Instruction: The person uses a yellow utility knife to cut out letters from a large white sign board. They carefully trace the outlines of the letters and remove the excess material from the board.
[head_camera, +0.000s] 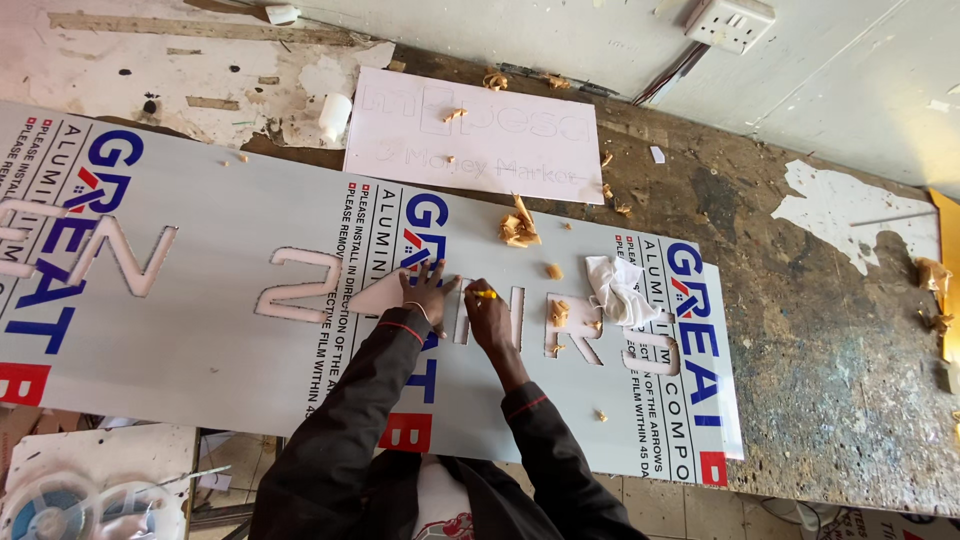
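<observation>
One long grey composite panel (230, 330) lay flat along the bench (820, 340), film side up, so it could be cut from above. Left hand (428, 290) was spread, fingers pressed on the panel beside a loose cut-out piece (378, 297), apparently to steady it. Right hand (487, 305) pinched a small yellow tool (484, 294), prob. a knife, tip at a letter slot. Cut-out shapes visible: approx. six, incl. partial ones at left edge. One crumpled white rag (618, 288) sat on the panel. One pencilled white sheet (478, 135) lay behind. Wood shavings (518, 228): several clumps. One wall socket (729, 22).
</observation>
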